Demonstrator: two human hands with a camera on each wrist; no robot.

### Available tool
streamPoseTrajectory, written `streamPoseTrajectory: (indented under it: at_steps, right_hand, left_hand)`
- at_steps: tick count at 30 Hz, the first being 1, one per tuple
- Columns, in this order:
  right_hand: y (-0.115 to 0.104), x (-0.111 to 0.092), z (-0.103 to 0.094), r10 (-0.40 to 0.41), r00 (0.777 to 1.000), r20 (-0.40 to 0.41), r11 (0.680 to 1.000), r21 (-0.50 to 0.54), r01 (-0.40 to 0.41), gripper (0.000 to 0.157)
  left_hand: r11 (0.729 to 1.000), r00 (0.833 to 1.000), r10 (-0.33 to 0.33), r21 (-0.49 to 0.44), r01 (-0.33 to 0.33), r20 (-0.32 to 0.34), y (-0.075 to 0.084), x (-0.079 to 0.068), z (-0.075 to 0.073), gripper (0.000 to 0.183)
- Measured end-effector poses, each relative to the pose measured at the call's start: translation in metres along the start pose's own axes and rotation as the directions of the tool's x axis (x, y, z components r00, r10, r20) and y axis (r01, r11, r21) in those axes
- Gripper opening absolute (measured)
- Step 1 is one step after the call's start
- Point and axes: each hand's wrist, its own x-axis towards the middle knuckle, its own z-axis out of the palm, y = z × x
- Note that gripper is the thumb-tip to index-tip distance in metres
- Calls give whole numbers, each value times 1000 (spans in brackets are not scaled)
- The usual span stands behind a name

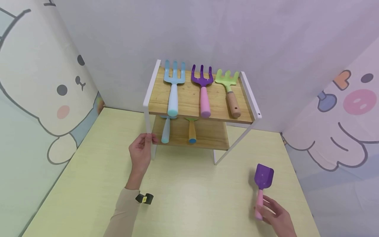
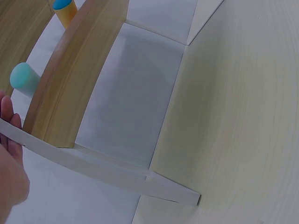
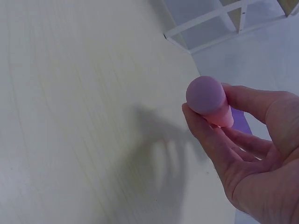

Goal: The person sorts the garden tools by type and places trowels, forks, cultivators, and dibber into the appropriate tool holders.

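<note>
My right hand holds a hand shovel by its pink handle, the purple blade pointing away from me. In the right wrist view thumb and fingers pinch that pink handle near its round end, and its shadow falls on the table. With my left hand I grip the left white leg of a two-tier rack, at the lower shelf's height. On the upper board lie a light blue hand fork, a purple fork with pink handle and a green fork with wooden handle.
Two more tools lie on the lower shelf: one with a pale blue handle, one with a wooden, blue-ended handle. The rack stands at the back of the pale table, before a grey curtain. Cartoon-printed cloths hang at both sides.
</note>
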Motion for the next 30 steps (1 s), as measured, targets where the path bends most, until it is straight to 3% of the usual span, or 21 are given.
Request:
streamPoseTrajectory:
  at_steps: [8, 17, 21, 30]
  right_hand:
    - [1, -8, 4, -109, 994, 25, 989, 103, 106, 66]
    - [-6, -13, 12, -169, 985, 27, 978, 132, 164, 64]
    - [-9, -15, 15, -260, 965, 44, 957, 146, 251, 60]
    - [-10, -17, 18, -430, 895, 117, 898, 156, 411, 60]
  left_hand:
    - [1000, 1000, -9, 9, 9, 1, 2, 0, 1, 22]
    - [1000, 1000, 3, 3, -3, 3, -1, 0, 0, 22]
    - [1000, 1000, 3, -10, -3, 4, 0, 0, 0, 22]
    - [1000, 1000, -13, 1, 13, -1, -2, -1, 0, 24]
